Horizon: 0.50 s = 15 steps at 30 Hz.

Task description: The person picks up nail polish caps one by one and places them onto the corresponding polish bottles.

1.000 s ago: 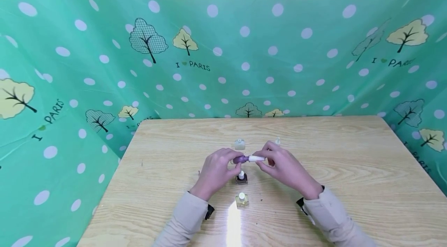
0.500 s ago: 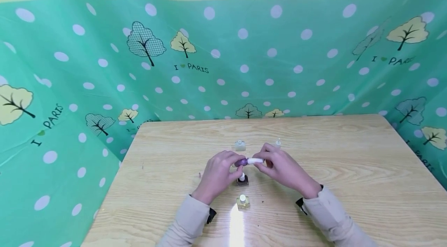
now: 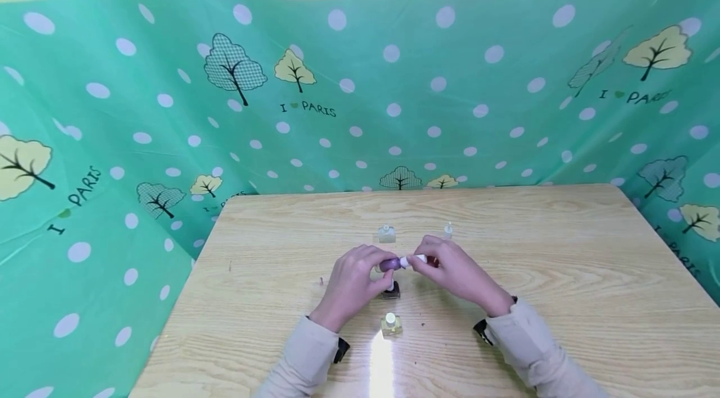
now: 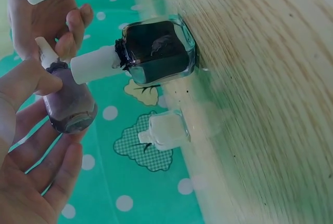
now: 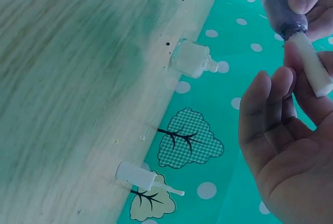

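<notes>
A purple nail polish bottle (image 4: 70,102) lies tilted in my left hand (image 3: 353,278), held between thumb and fingers. My right hand (image 3: 457,270) pinches its long white cap (image 5: 314,65) between thumb and index finger, and the cap sits at the bottle's neck. Both hands are above the table. Just below them in the head view stands a dark nail polish bottle (image 4: 158,52) with a white cap, partly hidden by my left hand. Beyond the hands is a whitish, uncapped bottle (image 3: 386,235). A loose white cap with its brush (image 5: 136,176) stands brush-up behind my right hand.
Nearer me stands a pale yellow bottle (image 3: 390,325) with a white cap, beside a bright light reflection. A tiny object (image 3: 321,281) lies left of my left hand. The wooden table (image 3: 562,248) meets a green dotted curtain (image 3: 360,92) at its far edge.
Both hands have come slightly lower in the head view with the bottle and cap. My right thumb and finger have shifted along the cap toward the bottle's neck.
</notes>
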Available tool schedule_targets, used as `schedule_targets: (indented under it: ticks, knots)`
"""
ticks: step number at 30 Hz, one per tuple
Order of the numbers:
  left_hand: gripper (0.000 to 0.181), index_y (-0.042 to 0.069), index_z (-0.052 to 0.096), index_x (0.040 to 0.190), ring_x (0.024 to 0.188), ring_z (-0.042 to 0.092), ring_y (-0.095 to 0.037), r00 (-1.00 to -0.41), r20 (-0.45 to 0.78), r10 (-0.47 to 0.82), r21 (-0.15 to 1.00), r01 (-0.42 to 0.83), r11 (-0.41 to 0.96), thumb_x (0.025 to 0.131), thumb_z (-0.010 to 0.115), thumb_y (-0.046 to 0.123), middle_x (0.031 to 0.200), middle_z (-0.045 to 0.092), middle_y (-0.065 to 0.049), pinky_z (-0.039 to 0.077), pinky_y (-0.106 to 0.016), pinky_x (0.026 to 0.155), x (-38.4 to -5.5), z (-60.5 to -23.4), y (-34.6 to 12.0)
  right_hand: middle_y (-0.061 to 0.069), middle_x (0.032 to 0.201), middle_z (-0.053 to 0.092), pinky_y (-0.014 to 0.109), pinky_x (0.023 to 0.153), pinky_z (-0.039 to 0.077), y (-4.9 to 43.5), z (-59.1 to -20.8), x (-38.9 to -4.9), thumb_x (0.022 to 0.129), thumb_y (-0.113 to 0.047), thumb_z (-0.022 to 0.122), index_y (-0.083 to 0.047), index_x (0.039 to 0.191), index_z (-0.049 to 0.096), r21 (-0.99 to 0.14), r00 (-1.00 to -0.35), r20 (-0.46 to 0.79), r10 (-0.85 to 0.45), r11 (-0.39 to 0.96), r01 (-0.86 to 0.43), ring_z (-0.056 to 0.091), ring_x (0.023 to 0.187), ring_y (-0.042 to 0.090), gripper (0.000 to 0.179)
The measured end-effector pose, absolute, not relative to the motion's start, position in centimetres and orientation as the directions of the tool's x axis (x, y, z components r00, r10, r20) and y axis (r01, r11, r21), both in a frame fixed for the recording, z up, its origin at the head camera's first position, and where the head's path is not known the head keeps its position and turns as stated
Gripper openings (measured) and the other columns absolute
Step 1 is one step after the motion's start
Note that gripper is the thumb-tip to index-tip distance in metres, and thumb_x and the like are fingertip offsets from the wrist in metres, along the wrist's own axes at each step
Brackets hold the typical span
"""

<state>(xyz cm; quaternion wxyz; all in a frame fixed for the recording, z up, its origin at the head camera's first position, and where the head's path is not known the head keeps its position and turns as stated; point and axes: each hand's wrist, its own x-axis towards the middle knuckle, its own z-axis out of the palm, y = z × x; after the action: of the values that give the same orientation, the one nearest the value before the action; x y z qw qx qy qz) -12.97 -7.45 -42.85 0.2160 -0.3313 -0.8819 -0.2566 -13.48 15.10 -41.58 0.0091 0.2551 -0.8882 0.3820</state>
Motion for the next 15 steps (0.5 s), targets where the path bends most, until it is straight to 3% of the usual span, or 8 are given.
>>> schedule_targets:
  ticks: [3, 7, 11, 15]
  knots:
    - [0.020, 0.014, 0.076, 0.097, 0.077, 0.066, -0.008, -0.691, 0.547, 0.472, 0.315, 0.692, 0.649, 0.078, 0.081, 0.012, 0.090, 0.074, 0.005, 0.055, -0.021, 0.068, -12.89, -42.86, -7.52, -0.012, 0.076, 0.055, 0.021, 0.056, 0.045, 15.00, -41.58, -13.37, 0.099, -0.032, 0.062, -0.022, 0.084, 0.070, -0.674, -0.877, 0.207, -0.434, 0.586, -0.449, 0.048, 0.066, 0.005, 0.020]
    - [0.020, 0.014, 0.076, 0.098, 0.077, 0.066, -0.009, -0.705, 0.535, 0.465, 0.328, 0.681, 0.655, 0.078, 0.081, 0.011, 0.088, 0.073, 0.006, 0.055, -0.022, 0.069, -12.77, -42.95, -7.69, -0.012, 0.084, 0.062, 0.021, 0.063, 0.052, 15.18, -41.40, -13.00, 0.093, -0.031, 0.069, -0.017, 0.099, 0.071, -0.687, -0.883, 0.220, -0.414, 0.577, -0.442, 0.055, 0.072, 0.006, 0.015]
    - [0.021, 0.015, 0.076, 0.098, 0.076, 0.065, -0.008, -0.713, 0.533, 0.455, 0.334, 0.672, 0.661, 0.078, 0.081, 0.010, 0.086, 0.072, 0.007, 0.055, -0.023, 0.070, -12.68, -43.02, -7.88, -0.009, 0.097, 0.067, 0.027, 0.074, 0.058, 15.62, -41.32, -12.73, 0.087, -0.019, 0.077, -0.014, 0.112, 0.068, -0.697, -0.861, 0.277, -0.426, 0.527, -0.485, 0.060, 0.083, 0.005, 0.026]
    - [0.020, 0.015, 0.076, 0.098, 0.076, 0.064, -0.008, -0.708, 0.541, 0.455, 0.334, 0.677, 0.656, 0.078, 0.080, 0.010, 0.085, 0.072, 0.008, 0.055, -0.023, 0.070, -12.68, -42.98, -7.99, -0.008, 0.104, 0.067, 0.029, 0.079, 0.059, 15.88, -41.42, -12.69, 0.085, -0.006, 0.076, -0.014, 0.112, 0.069, -0.674, -0.822, 0.332, -0.462, 0.494, -0.550, 0.062, 0.088, 0.004, 0.028]
